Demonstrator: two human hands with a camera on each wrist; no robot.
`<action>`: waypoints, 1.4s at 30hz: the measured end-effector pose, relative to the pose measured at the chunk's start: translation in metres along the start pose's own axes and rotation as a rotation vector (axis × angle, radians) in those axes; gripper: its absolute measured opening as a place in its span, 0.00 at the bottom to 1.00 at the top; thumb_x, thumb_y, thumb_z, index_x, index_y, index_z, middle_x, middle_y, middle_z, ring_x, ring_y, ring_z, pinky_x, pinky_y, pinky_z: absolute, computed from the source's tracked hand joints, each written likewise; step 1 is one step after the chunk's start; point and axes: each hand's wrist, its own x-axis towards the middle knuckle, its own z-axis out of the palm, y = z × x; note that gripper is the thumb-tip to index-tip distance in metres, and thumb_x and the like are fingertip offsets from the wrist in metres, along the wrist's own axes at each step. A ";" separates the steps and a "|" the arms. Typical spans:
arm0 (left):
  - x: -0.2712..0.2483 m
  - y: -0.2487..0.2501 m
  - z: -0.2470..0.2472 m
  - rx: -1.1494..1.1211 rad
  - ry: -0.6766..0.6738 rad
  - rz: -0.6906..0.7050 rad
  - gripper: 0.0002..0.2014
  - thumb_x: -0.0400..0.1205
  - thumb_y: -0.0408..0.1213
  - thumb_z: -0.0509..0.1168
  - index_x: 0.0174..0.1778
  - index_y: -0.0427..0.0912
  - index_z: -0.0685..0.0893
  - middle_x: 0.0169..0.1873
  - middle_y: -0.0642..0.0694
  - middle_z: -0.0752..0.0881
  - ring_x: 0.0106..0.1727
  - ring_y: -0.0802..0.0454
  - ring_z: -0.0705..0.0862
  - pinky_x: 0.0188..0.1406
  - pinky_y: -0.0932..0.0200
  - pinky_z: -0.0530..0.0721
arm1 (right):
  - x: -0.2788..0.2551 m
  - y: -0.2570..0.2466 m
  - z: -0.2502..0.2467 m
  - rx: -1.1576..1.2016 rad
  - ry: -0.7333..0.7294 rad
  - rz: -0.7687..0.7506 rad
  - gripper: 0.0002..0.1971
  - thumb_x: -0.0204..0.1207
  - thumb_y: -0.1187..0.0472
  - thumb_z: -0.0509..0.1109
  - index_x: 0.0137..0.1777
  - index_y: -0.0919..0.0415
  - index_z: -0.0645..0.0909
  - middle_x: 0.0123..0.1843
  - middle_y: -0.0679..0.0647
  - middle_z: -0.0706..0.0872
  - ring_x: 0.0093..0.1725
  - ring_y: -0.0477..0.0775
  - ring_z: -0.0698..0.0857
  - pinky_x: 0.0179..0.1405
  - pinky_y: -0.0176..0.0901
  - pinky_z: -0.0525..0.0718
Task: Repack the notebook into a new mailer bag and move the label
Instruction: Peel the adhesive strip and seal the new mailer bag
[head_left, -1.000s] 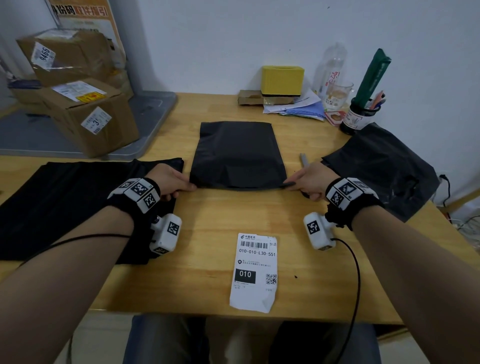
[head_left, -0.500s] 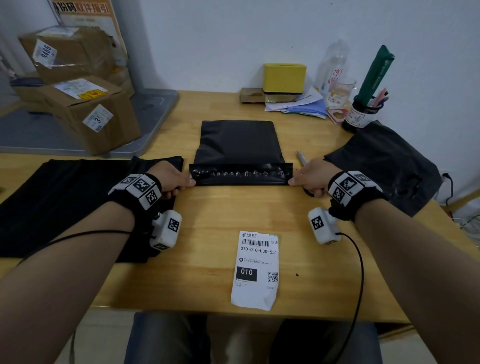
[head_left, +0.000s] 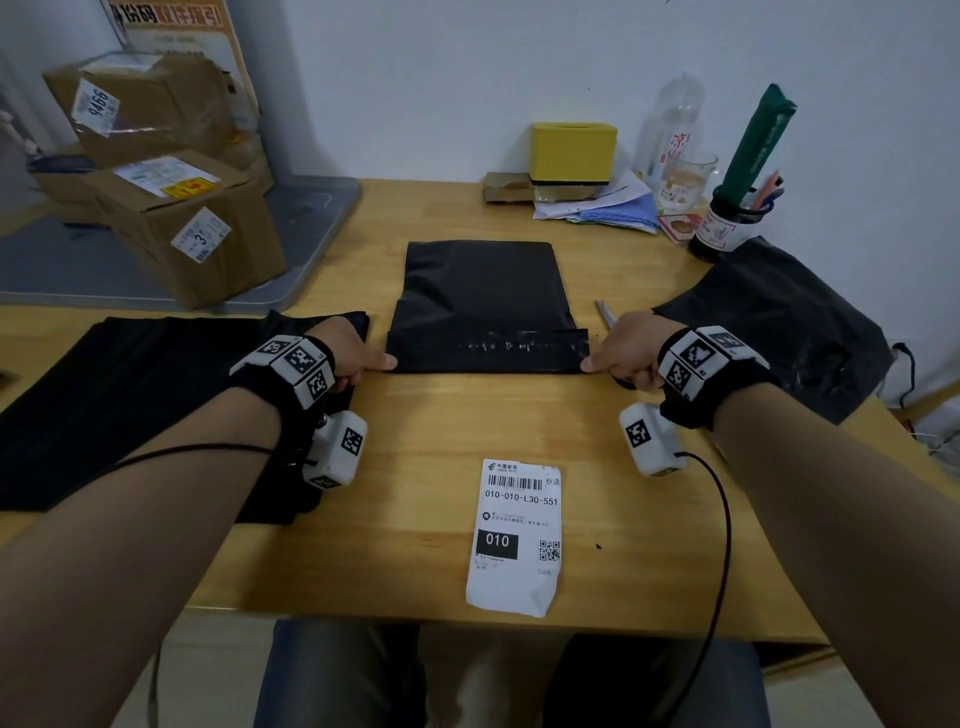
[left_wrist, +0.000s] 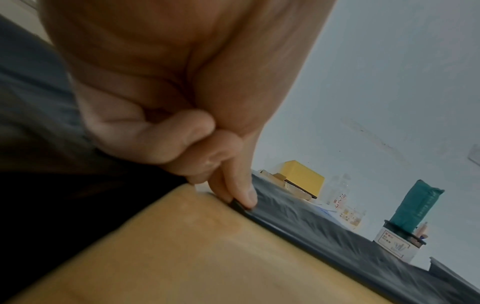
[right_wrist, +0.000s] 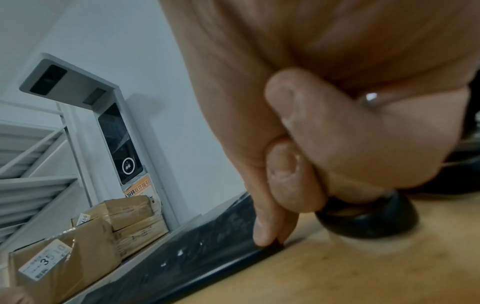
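The new black mailer bag (head_left: 480, 280) lies flat mid-table, with its flap (head_left: 488, 351) folded over along the near edge. My left hand (head_left: 384, 360) pinches the flap's left corner between thumb and forefinger (left_wrist: 245, 195). The right hand (head_left: 587, 364) pinches the right corner the same way, as the right wrist view shows (right_wrist: 270, 239). The white shipping label (head_left: 517, 535) lies loose on the wood near the table's front edge, between my forearms. No notebook is visible.
A stack of black bags (head_left: 130, 405) lies under my left wrist. A crumpled black bag (head_left: 779, 317) sits at the right, and scissors (head_left: 604, 313) lie beneath my right hand. Cardboard boxes (head_left: 192, 228), a yellow box (head_left: 571, 150), papers, a glass and a pen cup (head_left: 727, 228) line the back.
The flap at the bag's near edge has been folded away from me onto the bag and now lies flatter. Both hands stayed at its corners.
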 end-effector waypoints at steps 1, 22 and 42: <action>0.000 0.001 -0.001 0.012 -0.010 -0.006 0.24 0.75 0.53 0.76 0.28 0.35 0.80 0.26 0.39 0.82 0.25 0.45 0.77 0.35 0.56 0.79 | 0.001 0.000 -0.001 -0.008 -0.005 0.005 0.17 0.81 0.57 0.76 0.34 0.59 0.74 0.24 0.52 0.72 0.18 0.49 0.68 0.17 0.32 0.67; -0.029 0.008 -0.009 0.120 0.101 0.023 0.21 0.75 0.50 0.76 0.32 0.34 0.83 0.23 0.42 0.81 0.24 0.46 0.77 0.26 0.60 0.73 | -0.017 -0.012 0.003 -0.122 0.082 -0.083 0.15 0.81 0.44 0.73 0.53 0.56 0.79 0.19 0.51 0.78 0.18 0.50 0.75 0.19 0.38 0.75; -0.022 0.106 0.059 -0.763 -0.401 0.201 0.21 0.85 0.34 0.51 0.54 0.23 0.85 0.47 0.27 0.90 0.50 0.34 0.91 0.53 0.46 0.90 | 0.026 -0.059 0.041 0.920 -0.194 -0.346 0.20 0.88 0.52 0.65 0.34 0.58 0.72 0.24 0.54 0.71 0.17 0.48 0.60 0.17 0.37 0.64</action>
